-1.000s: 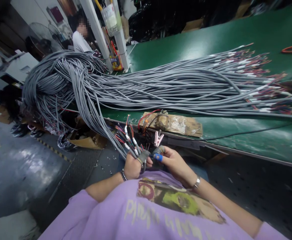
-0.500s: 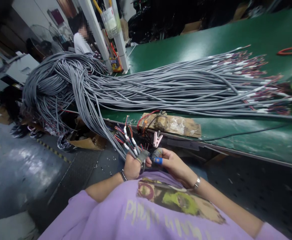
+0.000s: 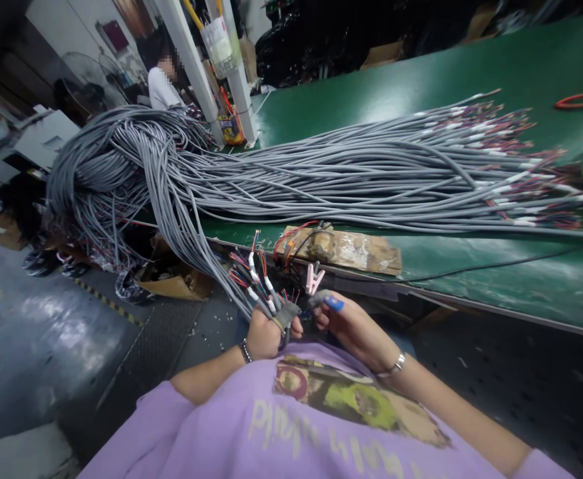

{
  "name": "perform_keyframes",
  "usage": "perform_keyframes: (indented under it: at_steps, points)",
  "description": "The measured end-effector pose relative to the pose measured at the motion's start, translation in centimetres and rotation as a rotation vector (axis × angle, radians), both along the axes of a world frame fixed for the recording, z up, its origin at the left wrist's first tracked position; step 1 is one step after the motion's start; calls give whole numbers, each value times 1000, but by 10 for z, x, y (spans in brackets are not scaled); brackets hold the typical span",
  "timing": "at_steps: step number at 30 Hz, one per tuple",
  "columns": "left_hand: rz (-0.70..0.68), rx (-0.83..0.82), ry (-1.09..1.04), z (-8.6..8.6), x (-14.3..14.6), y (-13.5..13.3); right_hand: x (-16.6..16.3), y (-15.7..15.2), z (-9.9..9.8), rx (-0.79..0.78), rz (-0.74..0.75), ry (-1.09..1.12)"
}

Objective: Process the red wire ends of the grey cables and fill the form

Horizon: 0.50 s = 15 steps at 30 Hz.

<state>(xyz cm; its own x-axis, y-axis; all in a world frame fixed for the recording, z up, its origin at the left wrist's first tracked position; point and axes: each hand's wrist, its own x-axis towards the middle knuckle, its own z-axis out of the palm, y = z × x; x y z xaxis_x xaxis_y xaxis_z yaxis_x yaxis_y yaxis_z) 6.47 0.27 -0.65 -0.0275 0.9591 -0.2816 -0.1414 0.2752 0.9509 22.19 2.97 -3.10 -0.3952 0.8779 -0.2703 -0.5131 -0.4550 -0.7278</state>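
My left hand (image 3: 266,332) is closed around several grey cables (image 3: 216,266) in front of my body, with grey wrapping on its thumb. Their stripped ends fan out above the fist as thin coloured wires (image 3: 238,269) with white sleeves (image 3: 252,266). A short gap to the right, my right hand (image 3: 351,326) is pinched, with grey and blue coverings on its fingers. Whatever may sit between those fingertips is too small to make out. Just above them a pink clothespin (image 3: 314,278) stands at the table's edge.
Across the green table (image 3: 470,279) lies a long bundle of grey cables (image 3: 346,173). A worn wooden board (image 3: 355,251) with red and black leads sits at the near edge. White posts (image 3: 244,100) rise behind, near another person (image 3: 164,86). A cardboard box (image 3: 181,283) is below at left.
My right hand has drawn slightly up and to the right, widening the gap to the left hand. My left hand keeps its hold on the cables, almost unmoved.
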Motion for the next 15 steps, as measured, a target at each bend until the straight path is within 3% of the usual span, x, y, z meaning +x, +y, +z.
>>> perform_keyframes:
  at_steps: [4, 8, 12, 15]
  points:
    - [-56, 0, -69, 2, 0, 0, -3, 14, 5, -41, -16, -13]
    - [-104, -59, -100, 9, 6, 4, -10, 25, 14, 74, 20, -75]
    - [-137, -72, -99, 15, 11, 8, -14, 26, 17, 226, -142, -303]
    - [-154, -85, -83, 16, 13, 11, -18, 28, 14, 175, -175, -270]
